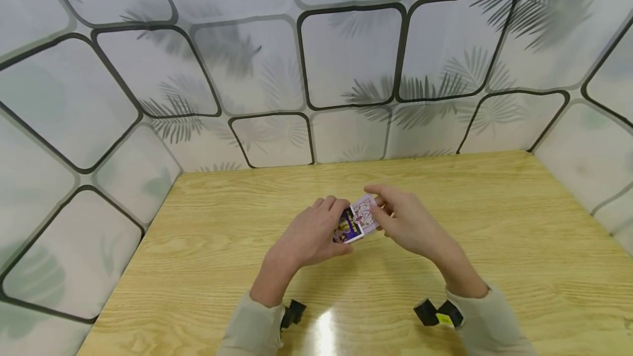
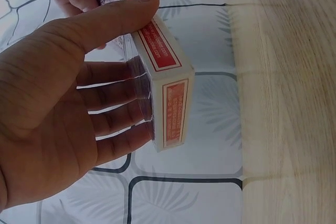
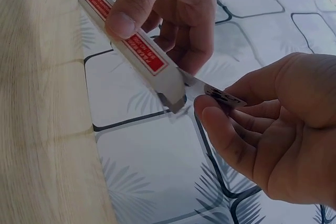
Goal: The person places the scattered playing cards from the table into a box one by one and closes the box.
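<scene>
A playing card box, dark with a purple and yellow front, is gripped by my left hand. Its white edges with red printed labels show in the left wrist view, where the left thumb presses one narrow side of the box and the fingers lie across the opposite side. Out of the box's end stick playing cards with a patterned pink-and-white back. My right hand pinches them by their outer end. In the right wrist view, a loosened flap hangs at the open end of the box, beside the pinched cards.
Beneath both hands lies a light wood-grain table. A curtain-like wall with dark outlines and leaf prints stands behind it and along both sides. Black devices are strapped near both wrists.
</scene>
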Tool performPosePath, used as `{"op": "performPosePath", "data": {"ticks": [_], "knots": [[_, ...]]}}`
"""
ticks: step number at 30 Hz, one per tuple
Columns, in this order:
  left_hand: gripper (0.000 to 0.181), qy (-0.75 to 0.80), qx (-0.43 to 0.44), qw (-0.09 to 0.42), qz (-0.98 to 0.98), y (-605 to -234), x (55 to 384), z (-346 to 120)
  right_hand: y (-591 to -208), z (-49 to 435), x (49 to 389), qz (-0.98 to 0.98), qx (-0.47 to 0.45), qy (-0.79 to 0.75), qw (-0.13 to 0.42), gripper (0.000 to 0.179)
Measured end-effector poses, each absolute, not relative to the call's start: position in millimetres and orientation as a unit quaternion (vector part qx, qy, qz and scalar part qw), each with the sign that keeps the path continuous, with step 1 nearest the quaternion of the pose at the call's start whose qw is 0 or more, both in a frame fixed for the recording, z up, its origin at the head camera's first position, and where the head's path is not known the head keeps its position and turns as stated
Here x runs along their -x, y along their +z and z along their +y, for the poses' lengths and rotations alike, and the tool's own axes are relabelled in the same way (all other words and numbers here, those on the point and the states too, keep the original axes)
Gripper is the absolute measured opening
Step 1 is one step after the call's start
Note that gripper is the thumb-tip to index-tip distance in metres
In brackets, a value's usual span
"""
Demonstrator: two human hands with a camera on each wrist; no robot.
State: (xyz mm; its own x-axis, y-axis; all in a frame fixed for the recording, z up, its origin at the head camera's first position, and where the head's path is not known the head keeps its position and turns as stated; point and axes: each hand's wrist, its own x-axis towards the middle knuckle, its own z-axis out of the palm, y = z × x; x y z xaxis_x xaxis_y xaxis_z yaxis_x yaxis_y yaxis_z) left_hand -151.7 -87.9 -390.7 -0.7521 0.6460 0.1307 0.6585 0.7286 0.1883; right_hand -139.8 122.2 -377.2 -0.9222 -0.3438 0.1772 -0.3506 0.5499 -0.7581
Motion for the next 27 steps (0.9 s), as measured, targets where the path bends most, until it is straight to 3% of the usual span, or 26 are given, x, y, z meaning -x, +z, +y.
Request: {"op": "performPosePath", "data": {"ticks": [6, 17, 27], "knots": [[0.073, -0.119, 0.355, 0.021, -0.927, -389, 151, -87, -379, 119, 140, -0.879, -0.21, 0.428, 0.008, 0.038], [0.072, -0.12, 0.357, 0.018, -0.926, -390, 152, -87, -381, 112, 136, -0.892, -0.217, 0.392, 0.066, 0.034], [0.073, -0.12, 0.36, 0.021, -0.925, -390, 151, -87, -380, 106, 133, -0.906, -0.219, 0.358, 0.061, 0.036]]}}
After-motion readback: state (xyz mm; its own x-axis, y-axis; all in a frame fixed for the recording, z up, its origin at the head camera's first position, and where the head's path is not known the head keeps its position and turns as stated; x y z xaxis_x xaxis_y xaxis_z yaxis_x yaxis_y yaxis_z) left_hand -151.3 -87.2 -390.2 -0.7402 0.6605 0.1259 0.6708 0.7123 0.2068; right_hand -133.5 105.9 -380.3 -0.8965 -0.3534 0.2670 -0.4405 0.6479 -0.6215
